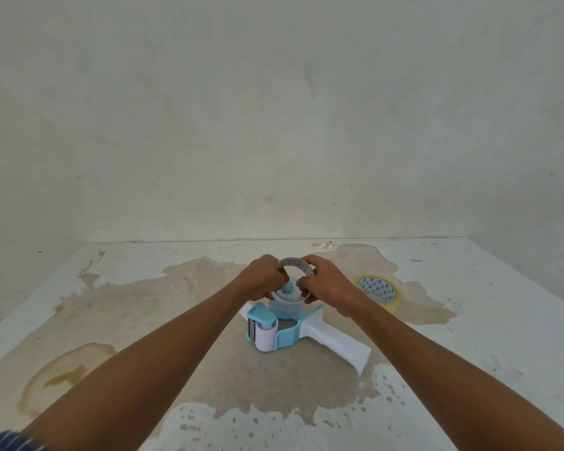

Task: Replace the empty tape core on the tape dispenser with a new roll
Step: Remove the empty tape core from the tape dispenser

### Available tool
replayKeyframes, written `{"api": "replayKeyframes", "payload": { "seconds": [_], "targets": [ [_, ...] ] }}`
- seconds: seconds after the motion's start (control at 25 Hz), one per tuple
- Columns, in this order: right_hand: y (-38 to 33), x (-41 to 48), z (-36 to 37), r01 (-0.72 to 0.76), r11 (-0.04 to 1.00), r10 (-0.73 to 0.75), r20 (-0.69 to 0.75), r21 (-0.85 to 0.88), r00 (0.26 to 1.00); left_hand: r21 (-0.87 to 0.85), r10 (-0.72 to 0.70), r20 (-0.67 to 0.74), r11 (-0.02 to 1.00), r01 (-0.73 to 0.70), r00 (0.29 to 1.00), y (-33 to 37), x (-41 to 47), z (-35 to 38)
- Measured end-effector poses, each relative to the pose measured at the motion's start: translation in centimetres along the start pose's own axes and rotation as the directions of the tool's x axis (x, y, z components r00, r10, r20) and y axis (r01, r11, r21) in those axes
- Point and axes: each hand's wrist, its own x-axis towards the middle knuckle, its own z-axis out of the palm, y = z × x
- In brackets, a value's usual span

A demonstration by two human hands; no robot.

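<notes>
A light-blue and white tape dispenser (pixel 293 333) lies on its side on the worn white table (pixel 144 320), with its handle pointing toward the right front. Over its hub I hold a thin ring, the empty tape core (pixel 295 264), tilted and lifted partly above the blue spindle (pixel 287 289). My left hand (pixel 262 276) grips the core's left side. My right hand (pixel 328 284) grips its right side, fingers curled round the rim. A new roll of clear yellowish tape (pixel 379 291) lies flat on the table to the right of my right hand.
A plain wall (pixel 274 125) rises behind the table's far edge. The tabletop has brown stained patches where paint has worn off. A striped blue sleeve edge (pixel 7 442) shows at the lower left.
</notes>
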Motion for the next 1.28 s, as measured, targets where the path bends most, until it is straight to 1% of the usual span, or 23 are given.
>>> {"api": "replayKeyframes", "payload": {
  "seconds": [0.12,0.24,0.28,0.36,0.4,0.48,0.56,0.64,0.72,0.76,0.8,0.84,0.88,0.96,1.0,1.08,1.16,1.24,1.28],
  "targets": [
    [-0.1,-0.3,-0.6,-0.032,0.995,0.024,0.082,0.091,0.996,-0.108,-0.099,0.122,0.988,0.112,0.988,0.0,0.1,-1.1],
    [-0.2,-0.9,-1.6,-0.057,0.978,0.035,0.109,0.199,0.993,-0.203,-0.112,0.225,0.966,0.159,0.968,0.0,-0.1,-2.7],
    [-0.2,-1.0,-2.0,-0.041,0.971,0.014,0.117,0.234,0.993,-0.236,-0.106,0.257,0.957,0.169,0.960,-0.3,-0.1,-3.2],
    [-0.1,-1.3,-2.9,0.017,0.958,-0.071,0.177,0.288,0.982,-0.311,-0.095,0.295,0.931,0.189,0.951,-0.8,-0.2,-4.2],
    [-0.2,-1.6,-3.3,0.060,0.964,-0.118,0.213,0.258,0.970,-0.342,-0.093,0.290,0.919,0.194,0.952,-1.1,-0.2,-4.6],
    [-0.8,-1.8,-3.6,0.191,0.979,-0.202,0.229,0.067,0.952,-0.362,-0.077,0.260,0.916,0.171,0.962,-1.2,-0.1,-4.9],
    [-1.3,-1.6,-3.4,0.295,0.952,-0.279,0.165,-0.085,0.946,-0.374,-0.037,0.226,0.919,0.122,0.973,-0.9,-0.2,-4.5],
    [-1.5,-1.2,-3.5,0.343,0.928,-0.332,0.095,-0.145,0.939,-0.422,0.034,0.177,0.906,0.045,0.984,-0.7,-0.4,-3.9],
    [-1.2,-0.8,-4.0,0.346,0.923,-0.339,0.071,-0.169,0.938,-0.428,0.098,0.096,0.903,-0.048,0.990,-0.5,-0.7,-3.3],
    [-0.8,-0.7,-4.3,0.330,0.931,-0.323,0.070,-0.158,0.944,-0.390,0.121,0.041,0.916,-0.096,0.992,-0.5,-0.9,-3.0],
    [-0.5,-0.7,-4.7,0.301,0.943,-0.295,0.063,-0.139,0.953,-0.314,0.146,-0.019,0.938,-0.145,0.989,-0.5,-1.0,-2.6],
    [0.2,-0.6,-5.2,0.270,0.955,-0.266,0.043,-0.122,0.963,-0.203,0.183,-0.066,0.960,-0.193,0.981,-0.7,-1.0,-2.3],
    [0.9,-0.5,-5.9,0.245,0.962,-0.246,0.012,-0.122,0.969,-0.071,0.229,-0.084,0.969,-0.235,0.970,-0.9,-0.9,-1.8],
    [2.9,0.0,-8.3,0.190,0.963,-0.208,-0.080,-0.189,0.975,0.151,0.282,-0.032,0.950,-0.274,0.959,-1.3,-0.7,-0.9],
    [4.1,0.4,-9.8,0.143,0.963,-0.176,-0.132,-0.228,0.975,0.199,0.281,0.000,0.940,-0.276,0.960,-1.5,-0.5,-0.4],
    [6.8,0.5,-13.2,0.012,0.969,-0.072,-0.233,-0.247,0.970,0.217,0.265,0.018,0.940,-0.262,0.964,-1.6,-0.1,0.6],
    [9.7,0.1,-16.2,-0.106,0.963,0.020,-0.327,-0.247,0.945,0.221,0.268,-0.015,0.941,-0.258,0.963,-1.3,0.3,1.2],
    [12.5,-0.5,-18.0,-0.198,0.944,0.087,-0.381,-0.263,0.920,0.215,0.270,-0.036,0.942,-0.256,0.962,-0.8,0.8,1.6],
    [13.8,-0.8,-18.4,-0.229,0.933,0.112,-0.382,-0.276,0.917,0.214,0.273,-0.032,0.942,-0.260,0.962,-0.5,1.0,1.8]
  ]
}}
